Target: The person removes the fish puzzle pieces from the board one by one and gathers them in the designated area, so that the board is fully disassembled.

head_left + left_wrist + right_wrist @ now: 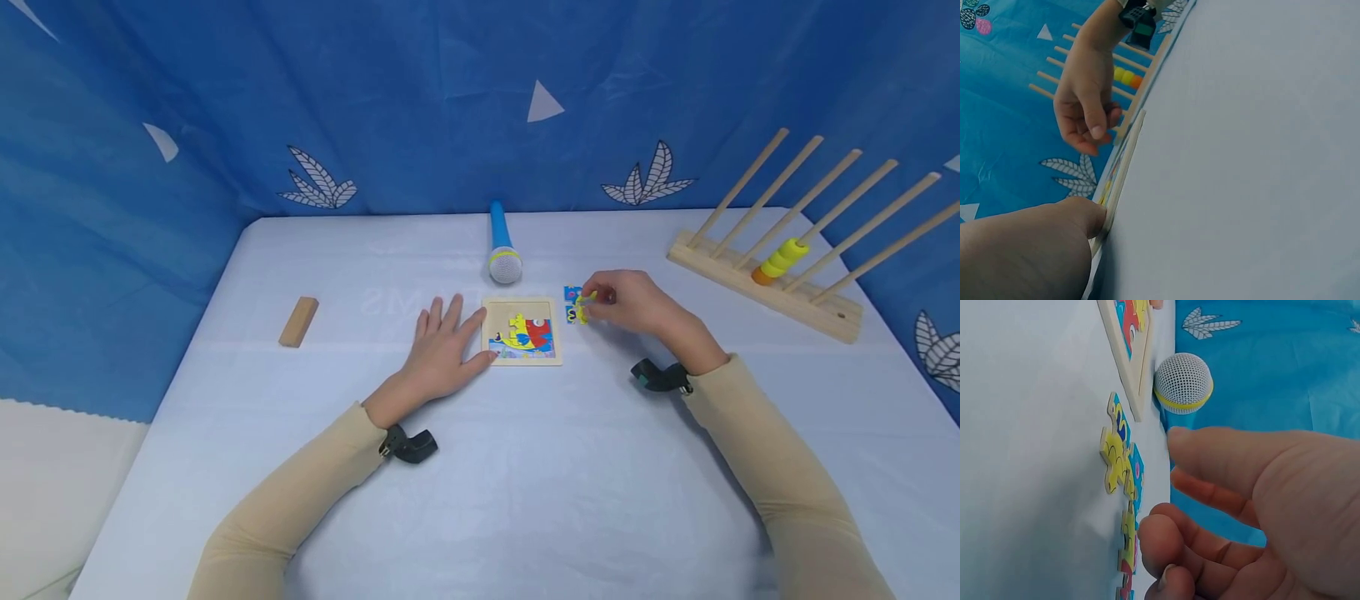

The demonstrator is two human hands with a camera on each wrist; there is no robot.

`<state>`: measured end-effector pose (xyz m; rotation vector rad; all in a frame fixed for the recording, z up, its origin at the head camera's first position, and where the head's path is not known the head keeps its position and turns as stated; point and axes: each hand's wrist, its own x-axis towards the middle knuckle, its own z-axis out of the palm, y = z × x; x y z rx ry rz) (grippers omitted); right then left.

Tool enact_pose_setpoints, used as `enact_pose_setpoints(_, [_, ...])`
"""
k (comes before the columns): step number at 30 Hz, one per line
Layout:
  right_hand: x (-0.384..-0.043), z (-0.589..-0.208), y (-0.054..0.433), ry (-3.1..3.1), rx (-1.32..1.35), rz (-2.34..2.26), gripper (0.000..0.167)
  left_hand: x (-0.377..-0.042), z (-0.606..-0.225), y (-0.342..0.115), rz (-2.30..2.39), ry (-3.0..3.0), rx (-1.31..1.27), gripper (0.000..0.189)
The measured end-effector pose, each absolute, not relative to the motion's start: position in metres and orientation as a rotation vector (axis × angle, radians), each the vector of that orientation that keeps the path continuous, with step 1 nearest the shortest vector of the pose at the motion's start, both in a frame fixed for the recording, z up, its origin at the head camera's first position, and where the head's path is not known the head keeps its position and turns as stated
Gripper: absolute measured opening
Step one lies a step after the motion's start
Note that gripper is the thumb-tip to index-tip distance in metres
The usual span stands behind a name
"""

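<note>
A small wooden puzzle tray [497, 321] lies mid-table, its lower part filled with a red, yellow and blue fish picture. My left hand [442, 358] rests palm down at the tray's left side, fingers spread, the thumb against its edge. To the right of the tray, several loose puzzle pieces [572, 293] lie on the table. My right hand [630, 302] is over them with bent fingers. In the right wrist view, thumb and fingers stand apart with nothing between them, and yellow-and-blue pieces [1116, 453] lie beyond.
A toy microphone [504, 250] lies behind the tray. At the far left is a wooden block [298, 322]. A wooden peg stand [772, 287] with yellow and orange beads occupies the right back of the table. Blue printed cloth [450, 108] hangs behind.
</note>
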<state>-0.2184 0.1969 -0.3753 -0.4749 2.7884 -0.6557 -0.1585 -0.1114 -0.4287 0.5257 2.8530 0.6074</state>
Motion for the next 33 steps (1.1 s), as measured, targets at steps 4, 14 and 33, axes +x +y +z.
enact_pose_setpoints(4, [-0.220, -0.375, 0.191, 2.757, -0.494, -0.687, 0.028, -0.158, -0.429, -0.112, 0.614, 2.856, 0.520, 0.075])
enact_pose_setpoints(14, [-0.223, -0.373, 0.149, 2.663, -0.595, -0.639, 0.044, -0.159, -0.430, -0.113, 0.603, 2.850, 0.520, 0.075])
enact_pose_setpoints(33, [-0.208, -0.387, 0.110, 2.673, -0.676, -0.616, 0.051, -0.159, -0.428, -0.113, 0.601, 2.850, 0.546, 0.074])
